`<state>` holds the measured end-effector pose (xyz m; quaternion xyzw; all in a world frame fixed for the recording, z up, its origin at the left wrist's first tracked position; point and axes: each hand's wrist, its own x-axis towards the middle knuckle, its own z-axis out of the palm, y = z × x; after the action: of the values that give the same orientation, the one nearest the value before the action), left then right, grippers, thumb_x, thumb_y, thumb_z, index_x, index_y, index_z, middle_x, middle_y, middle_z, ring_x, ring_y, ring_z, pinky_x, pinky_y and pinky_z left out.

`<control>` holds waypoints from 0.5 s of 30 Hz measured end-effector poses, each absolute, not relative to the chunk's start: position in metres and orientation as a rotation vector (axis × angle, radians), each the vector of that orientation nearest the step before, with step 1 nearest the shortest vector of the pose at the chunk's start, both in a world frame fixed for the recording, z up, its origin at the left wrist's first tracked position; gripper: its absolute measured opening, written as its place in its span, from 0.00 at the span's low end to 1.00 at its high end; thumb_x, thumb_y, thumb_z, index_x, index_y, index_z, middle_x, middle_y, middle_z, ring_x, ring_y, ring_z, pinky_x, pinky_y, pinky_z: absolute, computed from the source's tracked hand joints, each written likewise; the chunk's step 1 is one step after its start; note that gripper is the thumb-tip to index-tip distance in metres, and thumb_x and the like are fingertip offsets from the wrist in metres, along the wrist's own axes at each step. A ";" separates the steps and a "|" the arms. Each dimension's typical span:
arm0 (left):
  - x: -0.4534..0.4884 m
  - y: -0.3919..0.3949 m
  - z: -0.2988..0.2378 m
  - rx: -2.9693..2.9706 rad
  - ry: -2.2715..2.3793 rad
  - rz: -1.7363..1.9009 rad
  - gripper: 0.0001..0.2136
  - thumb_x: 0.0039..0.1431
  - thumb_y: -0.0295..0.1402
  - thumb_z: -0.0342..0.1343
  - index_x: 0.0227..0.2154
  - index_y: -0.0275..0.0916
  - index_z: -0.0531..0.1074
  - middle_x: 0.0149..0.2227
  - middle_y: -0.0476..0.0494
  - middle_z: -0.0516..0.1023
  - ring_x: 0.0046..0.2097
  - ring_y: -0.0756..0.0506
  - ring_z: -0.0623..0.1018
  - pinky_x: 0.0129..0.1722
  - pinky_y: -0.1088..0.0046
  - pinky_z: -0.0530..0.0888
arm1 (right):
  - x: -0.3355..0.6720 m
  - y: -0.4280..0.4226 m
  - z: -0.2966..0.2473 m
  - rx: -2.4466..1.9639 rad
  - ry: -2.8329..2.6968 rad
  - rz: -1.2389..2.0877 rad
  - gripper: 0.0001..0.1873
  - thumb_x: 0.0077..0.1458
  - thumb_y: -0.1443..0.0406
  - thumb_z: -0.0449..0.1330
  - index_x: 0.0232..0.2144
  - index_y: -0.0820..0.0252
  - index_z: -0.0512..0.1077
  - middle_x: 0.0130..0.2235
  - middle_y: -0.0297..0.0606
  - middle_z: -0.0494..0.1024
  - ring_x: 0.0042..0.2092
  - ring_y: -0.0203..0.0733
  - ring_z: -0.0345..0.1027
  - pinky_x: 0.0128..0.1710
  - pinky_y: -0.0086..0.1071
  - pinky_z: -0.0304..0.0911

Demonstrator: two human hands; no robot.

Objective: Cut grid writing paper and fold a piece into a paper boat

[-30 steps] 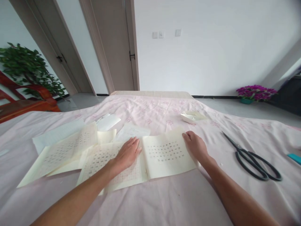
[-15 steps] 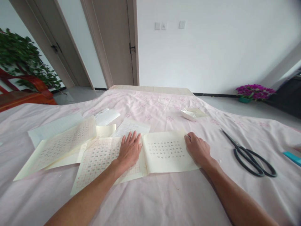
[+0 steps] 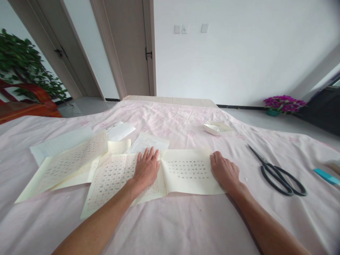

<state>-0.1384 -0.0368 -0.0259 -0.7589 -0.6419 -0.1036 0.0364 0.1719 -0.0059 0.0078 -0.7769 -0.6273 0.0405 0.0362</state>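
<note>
A cream sheet of paper (image 3: 187,182) with rows of handwritten characters lies unfolded along a crease; its left part, a page with a red grid (image 3: 106,184), spreads under my forearm. My left hand (image 3: 147,168) rests flat on the gridded part beside the crease, fingers slightly apart. At the right edge of the paper, my right hand (image 3: 225,170) is closed, its thumb and fingers gripping the edge; the fingertips are partly hidden. Left of these lie more written sheets (image 3: 63,166), overlapping, and a thin white sheet (image 3: 147,141) sits just beyond my left fingertips.
Black-handled scissors (image 3: 278,173) lie on the pink cloth (image 3: 186,226) to the right, with a blue object (image 3: 325,176) past them. A folded paper boat-like tray (image 3: 217,128) stands farther back. Small folded papers (image 3: 121,131) lie at the back left.
My right hand has shifted slightly to the right with the paper's edge, and the written right part looks a little flatter. My left hand stays in place.
</note>
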 end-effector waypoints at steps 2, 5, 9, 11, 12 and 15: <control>-0.139 -0.036 -0.027 -2.333 -1.979 -0.329 0.24 0.68 0.37 0.38 0.64 0.38 0.57 0.68 0.36 0.55 0.68 0.33 0.55 0.64 0.45 0.51 | 0.173 -0.009 0.008 -2.392 -1.919 0.135 0.24 0.67 0.53 0.36 0.44 0.57 0.67 0.39 0.48 0.79 0.40 0.54 0.73 0.38 0.39 0.57; -0.139 -0.036 -0.028 -2.333 -1.985 -0.314 0.24 0.68 0.37 0.38 0.64 0.37 0.56 0.68 0.35 0.54 0.68 0.33 0.54 0.64 0.44 0.50 | 0.174 -0.013 0.008 -2.392 -1.922 0.132 0.23 0.67 0.53 0.36 0.44 0.56 0.66 0.40 0.48 0.79 0.40 0.53 0.73 0.39 0.40 0.58; -0.139 -0.037 -0.028 -2.328 -1.980 -0.303 0.24 0.68 0.37 0.37 0.64 0.36 0.56 0.68 0.34 0.54 0.68 0.32 0.54 0.63 0.43 0.50 | 0.175 -0.015 0.008 -2.400 -1.935 0.130 0.23 0.67 0.53 0.35 0.43 0.56 0.66 0.40 0.48 0.79 0.39 0.53 0.73 0.39 0.41 0.58; -0.139 -0.038 -0.027 -2.324 -1.976 -0.308 0.24 0.68 0.37 0.37 0.64 0.35 0.56 0.68 0.34 0.54 0.68 0.32 0.54 0.63 0.43 0.50 | 0.174 -0.016 0.008 -2.409 -1.936 0.126 0.24 0.67 0.53 0.35 0.43 0.56 0.66 0.40 0.48 0.79 0.39 0.54 0.73 0.39 0.42 0.58; -0.138 -0.038 -0.027 -2.320 -1.976 -0.309 0.24 0.68 0.37 0.37 0.64 0.35 0.56 0.68 0.34 0.54 0.68 0.32 0.54 0.63 0.43 0.50 | 0.173 -0.016 0.009 -2.411 -1.935 0.126 0.24 0.67 0.53 0.35 0.43 0.56 0.66 0.40 0.48 0.79 0.39 0.54 0.73 0.39 0.42 0.58; -0.138 -0.039 -0.026 -2.310 -1.978 -0.310 0.24 0.68 0.37 0.37 0.64 0.35 0.56 0.68 0.34 0.54 0.68 0.33 0.54 0.63 0.43 0.50 | 0.172 -0.016 0.010 -2.415 -1.934 0.126 0.24 0.67 0.53 0.35 0.44 0.57 0.66 0.39 0.48 0.79 0.38 0.53 0.73 0.39 0.41 0.58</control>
<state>-0.1382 -0.0385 -0.0265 -0.7550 -0.6464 -0.1014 0.0423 0.1719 -0.0163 0.0096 -0.7797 -0.6244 0.0406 0.0225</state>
